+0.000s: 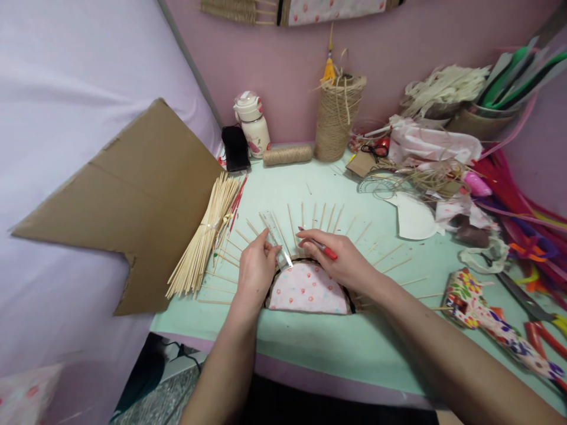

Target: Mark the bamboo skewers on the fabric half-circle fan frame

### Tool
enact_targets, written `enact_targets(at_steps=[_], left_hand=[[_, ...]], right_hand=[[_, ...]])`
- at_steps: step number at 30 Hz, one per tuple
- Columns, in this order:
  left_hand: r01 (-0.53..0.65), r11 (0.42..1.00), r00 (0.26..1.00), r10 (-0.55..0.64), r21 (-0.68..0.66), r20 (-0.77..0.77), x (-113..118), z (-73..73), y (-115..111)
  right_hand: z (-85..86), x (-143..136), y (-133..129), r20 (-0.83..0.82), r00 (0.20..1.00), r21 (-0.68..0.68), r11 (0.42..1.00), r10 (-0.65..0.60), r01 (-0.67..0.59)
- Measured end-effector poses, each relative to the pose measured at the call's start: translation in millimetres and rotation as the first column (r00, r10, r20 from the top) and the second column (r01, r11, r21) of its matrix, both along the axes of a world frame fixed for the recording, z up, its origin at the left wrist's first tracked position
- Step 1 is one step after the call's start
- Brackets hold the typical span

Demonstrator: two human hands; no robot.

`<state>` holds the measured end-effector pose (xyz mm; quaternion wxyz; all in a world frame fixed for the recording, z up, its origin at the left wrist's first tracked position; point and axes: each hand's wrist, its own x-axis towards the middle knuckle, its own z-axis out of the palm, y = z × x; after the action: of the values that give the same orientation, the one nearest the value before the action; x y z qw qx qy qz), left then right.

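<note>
And here the left hand [257, 268] has its thumb and fingertips pinched on a clear ruler [274, 233], while the right hand [343, 260] has its fingers closed round a red-ended pen [328, 250], the two sets of fingers just apart. Right below them sits the half-round fabric panel [308, 289], dark-edged, pink-dotted. The fan of thin wooden sticks [291, 221] is already laid out around its curve; measuring or marking looks under way, though how many sticks are marked can't be told, and beyond the rim they look bare. Under the fingers, a mint-green tablecloth [283, 186]; off to their left, a stick bundle [201, 239] and cut cardboard [133, 189]; well ahead, a twine cone [337, 124], a bottle [257, 134] and a pink wall [274, 77]; far right, orange-handled scissors [525, 298] among craft clutter.
</note>
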<state>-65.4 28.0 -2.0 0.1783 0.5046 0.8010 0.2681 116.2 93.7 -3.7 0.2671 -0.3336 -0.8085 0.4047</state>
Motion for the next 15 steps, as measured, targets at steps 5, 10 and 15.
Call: enact_targets(at_steps=[5,10,15], left_hand=[[-0.009,1.000,1.000,0.008,0.011,0.020,0.1,-1.3,1.2],[-0.006,1.000,1.000,0.006,-0.002,-0.005,-1.1,-3.6,3.1],[0.010,1.000,1.000,-0.010,-0.009,-0.021,0.3,-3.1,3.4]], right_hand=[[-9.8,-3.6,0.0,0.002,0.999,-0.059,0.998,-0.035,0.035],[-12.1,-3.7,0.2,-0.003,0.999,-0.073,0.996,-0.043,0.042],[-11.3,-4.5,-0.1,-0.001,0.999,-0.068,0.997,-0.036,0.036]])
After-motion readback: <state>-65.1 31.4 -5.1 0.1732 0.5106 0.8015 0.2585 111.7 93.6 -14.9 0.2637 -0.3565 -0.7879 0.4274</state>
